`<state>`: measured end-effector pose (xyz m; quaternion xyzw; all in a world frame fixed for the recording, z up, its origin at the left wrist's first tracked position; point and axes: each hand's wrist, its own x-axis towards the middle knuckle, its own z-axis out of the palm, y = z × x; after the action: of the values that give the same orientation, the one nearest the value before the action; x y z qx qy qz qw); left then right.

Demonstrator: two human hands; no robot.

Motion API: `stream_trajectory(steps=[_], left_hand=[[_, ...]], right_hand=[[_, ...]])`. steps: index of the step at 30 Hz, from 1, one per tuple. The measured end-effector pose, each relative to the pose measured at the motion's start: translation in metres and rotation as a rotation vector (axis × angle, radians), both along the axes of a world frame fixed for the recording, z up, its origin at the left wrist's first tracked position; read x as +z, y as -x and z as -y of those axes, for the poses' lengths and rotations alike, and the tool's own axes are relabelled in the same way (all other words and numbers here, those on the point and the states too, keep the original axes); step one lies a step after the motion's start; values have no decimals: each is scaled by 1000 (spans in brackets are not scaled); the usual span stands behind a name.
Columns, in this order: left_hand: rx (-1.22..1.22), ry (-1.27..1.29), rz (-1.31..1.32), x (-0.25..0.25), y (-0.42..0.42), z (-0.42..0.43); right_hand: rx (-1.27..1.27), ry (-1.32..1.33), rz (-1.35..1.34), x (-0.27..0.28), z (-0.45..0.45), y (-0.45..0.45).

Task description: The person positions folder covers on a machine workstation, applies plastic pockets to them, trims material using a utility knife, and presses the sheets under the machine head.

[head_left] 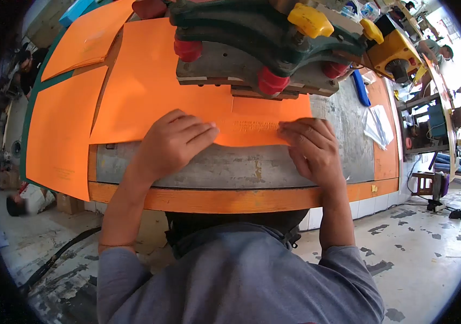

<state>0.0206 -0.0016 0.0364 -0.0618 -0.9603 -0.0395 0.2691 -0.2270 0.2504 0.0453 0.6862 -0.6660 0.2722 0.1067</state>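
Observation:
An orange sheet (241, 132) with faint embossed lettering lies under the front edge of a green press with red knobs (241, 38). My left hand (173, 141) pinches the sheet's near edge on the left, fingers pressed together. At the right end of the same edge, my right hand (312, 146) closes its thumb and fingers on the sheet. Between the hands the near edge bows slightly up from the grey metal plate (230, 167). A larger orange sheet (144, 75) lies flat beyond my left hand.
More orange sheets (65, 135) lie at the left, with a stack (87, 38) behind them. Yellow knobs (310, 20) top the press. A blue-handled tool (360, 88) and a clear plastic bag (377, 127) lie at the right. People are in the background on both sides.

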Motion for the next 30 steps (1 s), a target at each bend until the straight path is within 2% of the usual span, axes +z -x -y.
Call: stream_trajectory(steps=[4, 6, 8, 10, 12, 15, 16, 18, 20, 25, 30], left_hand=[[-32, -80, 135, 19, -16, -16], [-14, -109, 167, 26, -27, -28], [-30, -172, 322, 36, -43, -45], [-37, -258, 378, 45, -51, -59], [-41, -345, 427, 46, -50, -68], [-5, -441, 397, 40, -43, -81], [75, -419, 319, 34, -35, -84], [148, -393, 241, 18, -15, -91], [223, -346, 136, 0, 8, -99], [250, -367, 146, -15, 47, -118], [234, -421, 156, -14, 61, -123]], right_hand=[[159, -124, 203, 9, -16, 6], [328, -113, 490, 21, -21, 6], [340, -132, 544, 22, -29, 5], [204, -195, 601, 24, -38, -5], [123, -230, 615, 17, -44, -20], [-34, -326, 559, 11, -48, -44], [-34, -326, 567, 6, -48, -53], [-162, -288, 373, -5, -44, -69], [-188, -268, 342, -11, -40, -81], [-250, -141, 202, -29, -39, -89], [-233, -131, 207, -32, -40, -87]])
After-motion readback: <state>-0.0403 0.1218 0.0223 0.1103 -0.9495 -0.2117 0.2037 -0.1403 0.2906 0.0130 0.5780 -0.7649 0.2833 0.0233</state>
